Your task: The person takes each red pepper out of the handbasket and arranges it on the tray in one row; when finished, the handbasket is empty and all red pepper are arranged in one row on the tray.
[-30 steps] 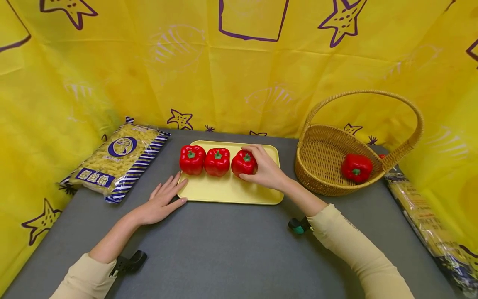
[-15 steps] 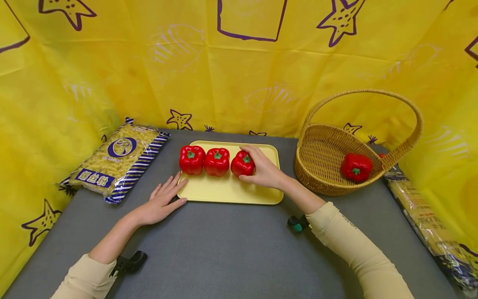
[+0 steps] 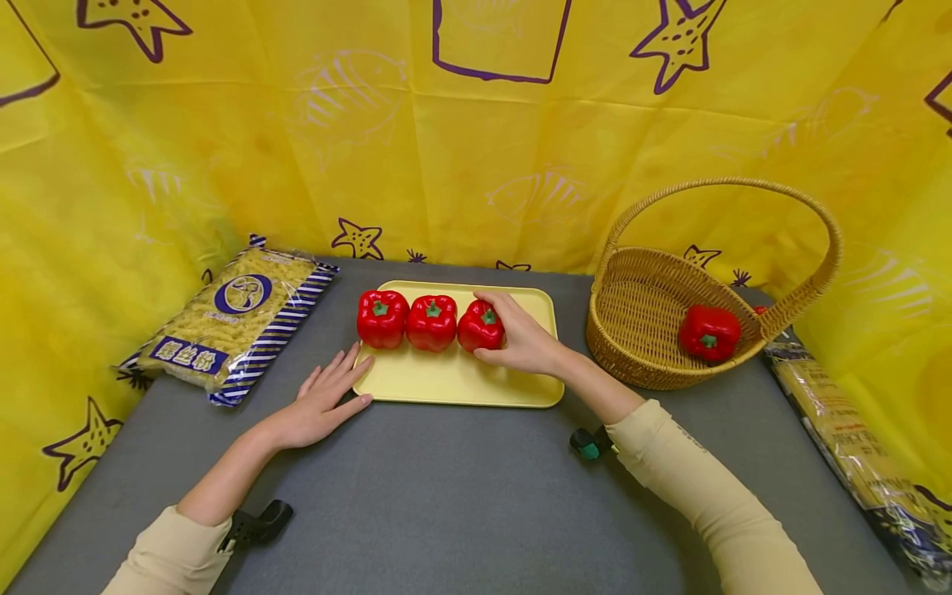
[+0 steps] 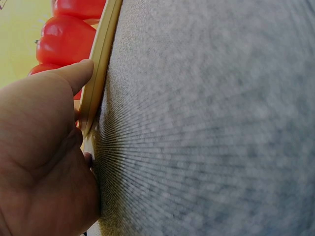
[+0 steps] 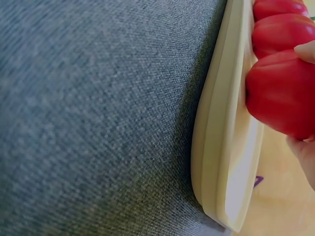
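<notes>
My right hand (image 3: 524, 337) grips a red bell pepper (image 3: 479, 326) by its sides, over the right half of a pale yellow tray (image 3: 439, 384). In the right wrist view the thumb and a finger lie on opposite sides of that pepper (image 5: 283, 93). Two more red bell peppers stand side by side on the tray's left half, one at the left end (image 3: 383, 321) and a middle one (image 3: 431, 326). My left hand (image 3: 320, 403) lies with straight fingers at the tray's left edge, its thumb touching the rim (image 4: 101, 64) in the left wrist view.
A wicker basket (image 3: 621, 351) with a tall handle stands to the right, a red bell pepper (image 3: 710, 333) inside it. On the left lies a bag of spiral pasta (image 3: 241, 314). Another long packet (image 3: 848, 430) lies along the right edge. Yellow printed cloth (image 3: 476, 165) surrounds the grey table (image 3: 446, 496).
My right hand has shifted slightly left with its pepper, narrowing the gap to the middle pepper. My left hand has stayed in place.
</notes>
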A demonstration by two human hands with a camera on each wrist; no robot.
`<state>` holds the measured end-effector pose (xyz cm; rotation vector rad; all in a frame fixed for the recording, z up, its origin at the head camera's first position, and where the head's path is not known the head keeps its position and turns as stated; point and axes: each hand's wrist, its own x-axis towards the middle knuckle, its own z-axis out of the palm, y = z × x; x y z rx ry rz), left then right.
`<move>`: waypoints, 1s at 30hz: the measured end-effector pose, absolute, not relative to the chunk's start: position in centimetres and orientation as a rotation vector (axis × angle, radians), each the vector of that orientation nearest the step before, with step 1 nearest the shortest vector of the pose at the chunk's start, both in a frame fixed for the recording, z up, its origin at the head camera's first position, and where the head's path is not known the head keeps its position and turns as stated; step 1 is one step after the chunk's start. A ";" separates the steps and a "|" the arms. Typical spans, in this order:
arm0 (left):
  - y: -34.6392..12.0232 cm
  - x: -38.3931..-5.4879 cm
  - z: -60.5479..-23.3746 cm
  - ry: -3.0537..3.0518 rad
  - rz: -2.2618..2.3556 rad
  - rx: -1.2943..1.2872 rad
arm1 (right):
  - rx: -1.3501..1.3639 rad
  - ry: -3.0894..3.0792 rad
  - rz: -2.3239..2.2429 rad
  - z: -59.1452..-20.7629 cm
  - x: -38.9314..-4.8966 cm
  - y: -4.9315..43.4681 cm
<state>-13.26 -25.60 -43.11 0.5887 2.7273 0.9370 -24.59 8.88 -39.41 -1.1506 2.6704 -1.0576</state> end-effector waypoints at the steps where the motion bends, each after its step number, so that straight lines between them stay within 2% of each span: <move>1: -25.6 -13.2 -43.1 2.727 0.937 0.588 | -1.154 2.667 -1.057 -39.4 -24.6 8.8; 30: -25.5 -13.2 -43.0 2.731 0.934 0.577 | -1.143 2.700 -1.058 -38.9 -24.4 9.5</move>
